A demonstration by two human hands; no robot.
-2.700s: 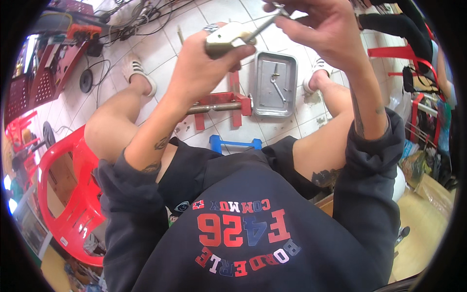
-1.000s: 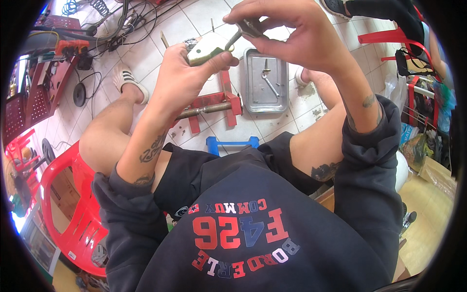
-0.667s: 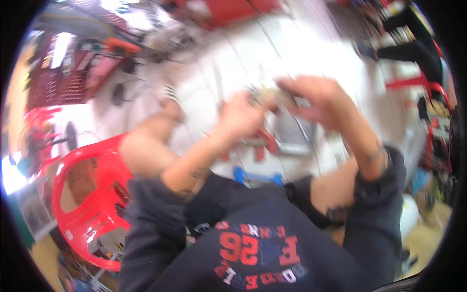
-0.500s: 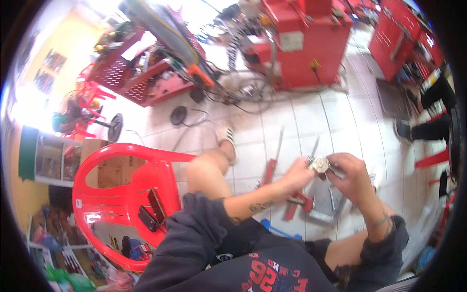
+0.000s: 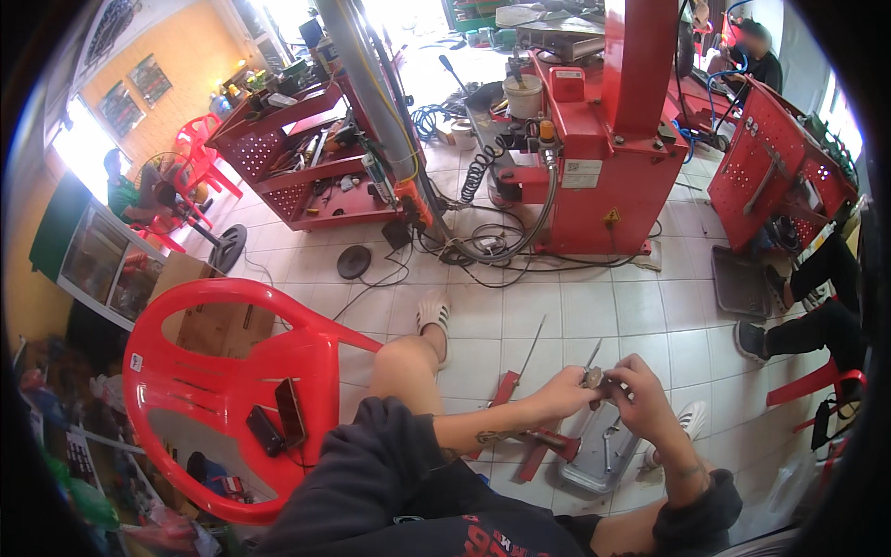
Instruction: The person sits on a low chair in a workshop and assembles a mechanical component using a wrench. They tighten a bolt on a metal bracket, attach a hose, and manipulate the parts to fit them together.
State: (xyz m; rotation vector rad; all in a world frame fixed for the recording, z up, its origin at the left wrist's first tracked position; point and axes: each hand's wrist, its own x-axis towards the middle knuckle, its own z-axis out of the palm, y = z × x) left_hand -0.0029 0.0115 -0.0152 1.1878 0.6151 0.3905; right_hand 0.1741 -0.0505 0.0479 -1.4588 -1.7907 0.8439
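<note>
My left hand (image 5: 561, 394) is closed round a small round metal part (image 5: 592, 377), held above the floor in front of my knees. My right hand (image 5: 640, 397) pinches at the right side of the same part, thumb and fingers close together; exactly what its fingertips grip is partly hidden. Beneath my hands lies a grey tray (image 5: 577, 473) with a metal wrench (image 5: 608, 447) in it. A red tool with a long thin rod (image 5: 530, 351) lies on the floor left of my left hand. Red metal pieces (image 5: 536, 455) lie beside the tray, partly behind my forearm.
A red plastic chair (image 5: 316, 371) stands at my left, with two phones (image 5: 290, 413) on its seat. Ahead are a red tool cart (image 5: 278, 200) and a red machine (image 5: 594, 209), with cables (image 5: 487, 251) on the floor. A seated person's legs (image 5: 817, 297) show at right.
The view has tilted up, showing more of the workshop ahead. My hands still hold the metal part, now lower in the picture; my right hand has come closer to my left.
</note>
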